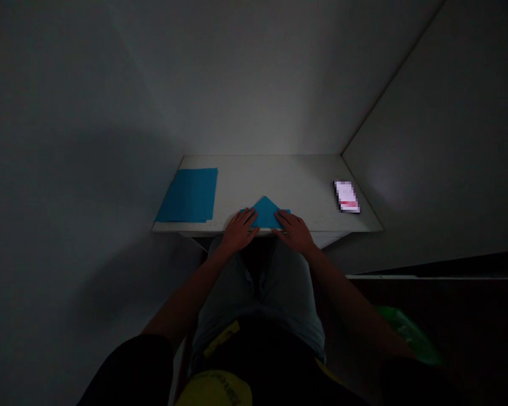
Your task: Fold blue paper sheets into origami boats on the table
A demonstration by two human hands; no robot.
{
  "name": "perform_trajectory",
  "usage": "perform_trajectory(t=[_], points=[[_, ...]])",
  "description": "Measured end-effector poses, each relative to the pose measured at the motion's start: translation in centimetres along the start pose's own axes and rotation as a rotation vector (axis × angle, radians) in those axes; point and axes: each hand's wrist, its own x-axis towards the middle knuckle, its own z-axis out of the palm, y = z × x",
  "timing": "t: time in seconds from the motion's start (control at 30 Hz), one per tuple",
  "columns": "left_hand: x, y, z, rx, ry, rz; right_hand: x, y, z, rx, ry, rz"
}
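Note:
A folded piece of blue paper (266,215) lies at the front edge of a white desk (279,175), its point aimed away from me. My left hand (239,230) presses flat on its left corner, and my right hand (293,231) lies on its right corner. The fingers of both hands touch the paper, and part of the fold is hidden beneath them. Further left on the desk lies a flat square stack of blue paper (188,195), out of reach of my fingertips.
A phone (346,197) with a lit, blurred screen lies at the desk's right end. Walls close in the desk at the back and right. My legs sit below its front edge. A green bag (408,335) lies low at the right.

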Motion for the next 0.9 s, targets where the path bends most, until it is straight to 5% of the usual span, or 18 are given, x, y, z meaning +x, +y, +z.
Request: perform_trajectory(t=[0.33, 0.6, 0.8, 0.9], points=[[-2.6, -0.9, -1.6, -0.166, -0.022, -0.064, -3.3, 1.4, -1.6, 0.107, 0.013, 0.108], [3.6, -2.9, -5.9, -0.580, 0.157, -0.292, 3.2, 4.8, -5.4, 0.603, 0.056, 0.241], [6.0, -5.1, -3.1, -0.348, 0.075, -0.419, 6.9, 5.0, -2.4, 0.286, -0.019, 0.377], [5.2, -4.9, -1.6, -0.167, 0.174, -0.407, 6.5, 4.2, -1.2, 0.107, 0.051, 0.340]])
